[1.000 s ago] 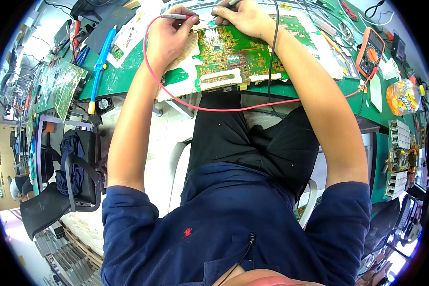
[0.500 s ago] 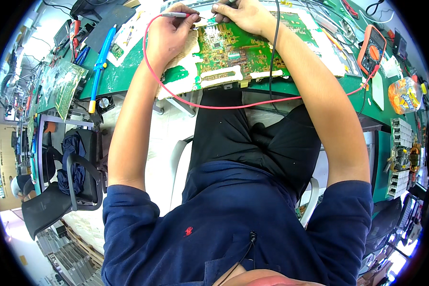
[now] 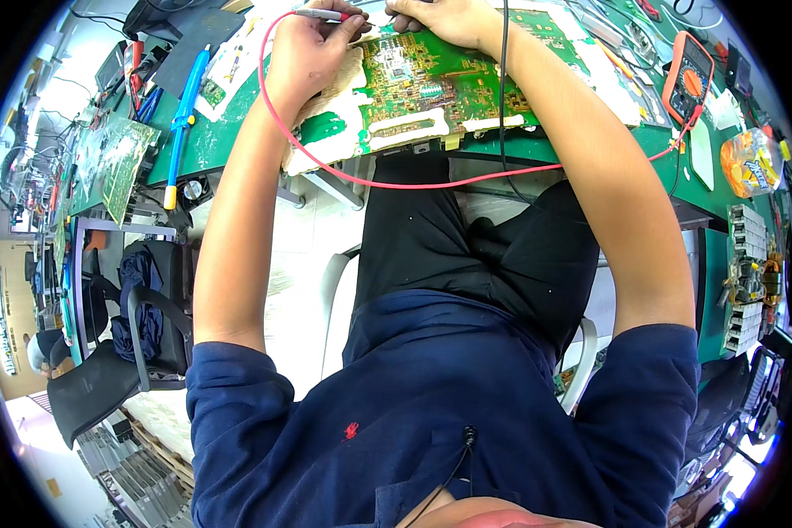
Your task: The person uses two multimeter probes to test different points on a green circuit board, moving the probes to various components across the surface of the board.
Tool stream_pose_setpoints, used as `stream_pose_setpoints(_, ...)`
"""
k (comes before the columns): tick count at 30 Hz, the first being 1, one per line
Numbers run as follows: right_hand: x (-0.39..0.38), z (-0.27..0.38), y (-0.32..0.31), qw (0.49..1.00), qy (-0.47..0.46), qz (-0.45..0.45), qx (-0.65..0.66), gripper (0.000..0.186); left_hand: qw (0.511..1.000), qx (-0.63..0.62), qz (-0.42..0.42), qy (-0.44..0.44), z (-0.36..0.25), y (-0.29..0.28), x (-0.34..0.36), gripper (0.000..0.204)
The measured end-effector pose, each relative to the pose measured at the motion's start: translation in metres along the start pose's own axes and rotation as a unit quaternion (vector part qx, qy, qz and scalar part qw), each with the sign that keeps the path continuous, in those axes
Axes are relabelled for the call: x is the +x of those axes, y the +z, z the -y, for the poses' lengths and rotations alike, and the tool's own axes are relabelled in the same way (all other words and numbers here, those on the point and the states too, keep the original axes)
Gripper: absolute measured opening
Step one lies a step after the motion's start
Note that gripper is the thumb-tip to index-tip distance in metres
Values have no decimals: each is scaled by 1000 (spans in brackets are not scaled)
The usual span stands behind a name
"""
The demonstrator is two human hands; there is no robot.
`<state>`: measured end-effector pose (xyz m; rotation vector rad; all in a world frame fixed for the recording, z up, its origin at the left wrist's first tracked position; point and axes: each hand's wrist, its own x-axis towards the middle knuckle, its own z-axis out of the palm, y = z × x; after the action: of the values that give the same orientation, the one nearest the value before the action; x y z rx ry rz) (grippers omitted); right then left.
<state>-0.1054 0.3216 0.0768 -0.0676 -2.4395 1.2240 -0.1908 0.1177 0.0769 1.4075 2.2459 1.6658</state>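
In my left hand (image 3: 312,55) a slim test probe (image 3: 324,15), grey with a red collar, is pinched between the fingers. Its red lead (image 3: 361,183) loops down and across to the multimeter (image 3: 688,79). Both hands are over the far left part of a large green circuit board (image 3: 453,75), whose borders carry a cream-coloured coating. My right hand (image 3: 431,19) has its fingers curled close to the left one, at the picture's top edge. A black lead (image 3: 503,88) hangs over my right forearm; the black probe in that hand is mostly out of view.
A blue desoldering pump (image 3: 185,119) lies left on the green bench (image 3: 224,145), near a loose clear-green board (image 3: 130,172). At right stand an orange-labelled plastic jar (image 3: 751,163) and a rack of grey parts (image 3: 746,282). Behind on the left is a black chair (image 3: 92,392).
My head view has shifted slightly. Both hands appear a little higher in the picture, still close together over the board, and the red lead's loop sits higher.
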Motion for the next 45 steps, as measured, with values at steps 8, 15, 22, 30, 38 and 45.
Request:
stream_pose_setpoints(8,7,4,3,1000,19,18,-15,31,1000,22,9,-16,-4,-6,5,6)
stream_pose_setpoints(15,14,8,12,996,-18,22,-90,41,994,79,53,48,24,-20,13,13)
stream_pose_setpoints(22,6,1,13,993,-25,-17,-111,31,997,-18,72,-3,19,-7,14,8)
stream_pose_setpoints(30,-1,3,12,994,-25,-40,-93,31,997,-44,69,-4,21,-6,15,9)
stream_pose_setpoints(38,2,1,12,992,-76,-35,-92,34,1000,-12,8,25,24,-4,7,7)
stream_pose_setpoints(45,-3,1,3,999,-39,13,-3,30,1000,-4,12,4,12,-2,5,12)
